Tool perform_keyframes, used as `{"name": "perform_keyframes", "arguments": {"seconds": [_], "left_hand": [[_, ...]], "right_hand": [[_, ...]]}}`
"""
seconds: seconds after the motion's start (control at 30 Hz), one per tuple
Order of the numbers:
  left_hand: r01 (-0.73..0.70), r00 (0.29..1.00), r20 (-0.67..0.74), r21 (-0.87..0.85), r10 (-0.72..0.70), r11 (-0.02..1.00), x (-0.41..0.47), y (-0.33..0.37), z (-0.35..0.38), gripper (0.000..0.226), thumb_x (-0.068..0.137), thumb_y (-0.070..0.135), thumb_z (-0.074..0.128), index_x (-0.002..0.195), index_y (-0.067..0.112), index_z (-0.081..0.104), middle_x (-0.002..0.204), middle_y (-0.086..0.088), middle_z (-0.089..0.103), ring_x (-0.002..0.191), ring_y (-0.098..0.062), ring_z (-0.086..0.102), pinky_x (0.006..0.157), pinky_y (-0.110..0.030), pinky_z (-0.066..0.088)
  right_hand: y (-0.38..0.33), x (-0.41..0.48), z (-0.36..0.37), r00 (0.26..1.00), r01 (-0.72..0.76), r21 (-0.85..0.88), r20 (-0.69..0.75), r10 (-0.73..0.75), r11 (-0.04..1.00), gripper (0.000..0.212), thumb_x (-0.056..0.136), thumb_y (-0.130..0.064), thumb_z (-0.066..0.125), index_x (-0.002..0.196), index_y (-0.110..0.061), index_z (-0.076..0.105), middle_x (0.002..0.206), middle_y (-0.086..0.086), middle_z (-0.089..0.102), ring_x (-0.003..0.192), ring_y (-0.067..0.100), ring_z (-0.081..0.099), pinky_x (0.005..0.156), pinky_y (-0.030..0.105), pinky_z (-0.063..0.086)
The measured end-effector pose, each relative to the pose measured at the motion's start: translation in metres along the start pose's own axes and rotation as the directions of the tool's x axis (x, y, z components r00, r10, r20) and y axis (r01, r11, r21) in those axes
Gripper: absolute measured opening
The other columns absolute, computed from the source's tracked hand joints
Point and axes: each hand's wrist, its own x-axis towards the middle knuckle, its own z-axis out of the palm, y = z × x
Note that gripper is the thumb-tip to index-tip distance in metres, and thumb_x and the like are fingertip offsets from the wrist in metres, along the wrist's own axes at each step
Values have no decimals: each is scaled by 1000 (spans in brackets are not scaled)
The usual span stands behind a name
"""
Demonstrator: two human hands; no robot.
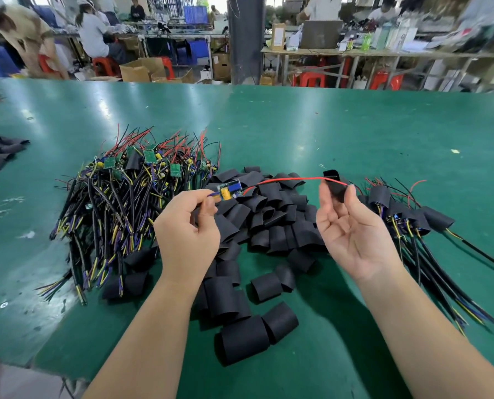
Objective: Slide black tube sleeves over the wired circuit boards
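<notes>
**Black sleeve on the red lead, board not yet covered**

Black and short, one tube sleeve (333,184) sits pinched between thumb and fingertips of the right hand (352,226), palm turned up. The left hand (187,228) pinches the wires just behind a circuit board (229,191), holding it level in the air. The board's red wire (283,180) arcs across into the sleeve's mouth, likely so the lead guides the sleeve along toward the board.

Bare boards (130,180) are heaped on the left, loose sleeves (257,226) lie in the middle under both hands, and sleeved boards (407,214) lie on the right, which looks like a left-to-right work flow. All rest on a glossy green desk (297,125). Beyond it are other workers at benches, red stools (312,79) and cardboard boxes (142,70).
</notes>
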Motion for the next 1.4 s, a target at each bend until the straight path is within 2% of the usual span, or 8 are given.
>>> {"name": "perform_keyframes", "arguments": {"seconds": [0.2, 0.43, 0.67, 0.87, 1.0, 1.07, 1.3, 1.4], "left_hand": [[-10, 1000, -14, 17, 10, 1000, 0, -1, 1, 16, 88, 4, 54, 92, 3, 69, 74, 4, 61, 69, -6, 55, 66, -6, 40], [-3, 1000, -30, 0, 3, 1000, 0, -1, 1, 17, 89, 7, 52, 92, 4, 69, 75, 4, 61, 70, -16, 59, 66, -17, 44], [-2, 999, -35, -1, 2, 1000, 1, -2, 1, 18, 89, 8, 52, 93, 5, 69, 76, 5, 62, 73, -17, 60, 69, -27, 49], [-67, 998, -17, 35, 68, 997, 1, -4, 0, 16, 87, 6, 53, 89, 5, 69, 75, 7, 60, 71, -22, 62, 66, -38, 52], [-144, 988, 71, 123, 136, 982, -1, -1, 2, 13, 84, 5, 56, 84, 5, 69, 69, -3, 62, 65, -27, 57, 61, -47, 49], [-180, 980, 106, 150, 165, 972, -3, 3, 5, 12, 82, 4, 57, 83, 5, 69, 68, -4, 62, 64, -28, 57, 61, -47, 48], [-142, 980, 151, 100, 125, 985, -8, 10, 9, 13, 81, 7, 57, 80, 6, 70, 66, -2, 63, 58, -26, 57, 61, -49, 47], [-136, 981, 150, 85, 122, 987, -7, 10, 8, 14, 81, 7, 57, 80, 6, 70, 67, -1, 64, 58, -25, 58, 57, -52, 47]], "right_hand": [[-4, -4, 2, 986, -36, -40, 164, 42, 999, 16, 66, -21, 76, 78, -10, 76, 89, 2, 74, 89, 12, 72, 65, 22, 56], [-7, -8, 3, 973, -63, -46, 220, 71, 997, 54, 34, -15, 98, 81, -5, 73, 90, 9, 73, 85, 17, 73, 61, 25, 57], [-11, -11, 3, 971, -54, -23, 233, 58, 998, 45, 33, -16, 99, 69, -8, 73, 87, 6, 72, 82, 15, 72, 61, 23, 56], [-13, -10, 2, 967, -35, -34, 251, 43, 999, 58, 39, -21, 98, 89, -5, 72, 95, 9, 72, 81, 15, 71, 62, 23, 55], [-10, -5, 0, 962, 43, -112, 274, -11, 993, 16, 78, -20, 66, 90, -14, 74, 110, 10, 69, 65, 5, 56, 61, 16, 47], [-7, -4, -1, 962, 44, -133, 274, -6, 990, 20, 82, -17, 57, 92, -15, 74, 108, 8, 70, 64, 4, 55, 60, 15, 47], [11, -6, 1, 944, -49, -226, 308, 119, 973, 46, 55, -20, 92, 99, -20, 76, 84, -1, 69, 70, 9, 62, 62, 19, 51], [6, -7, 3, 957, -52, -123, 277, 84, 991, 35, 48, -12, 94, 71, -14, 67, 66, -1, 60, 62, 11, 58, 57, 22, 50]]}}
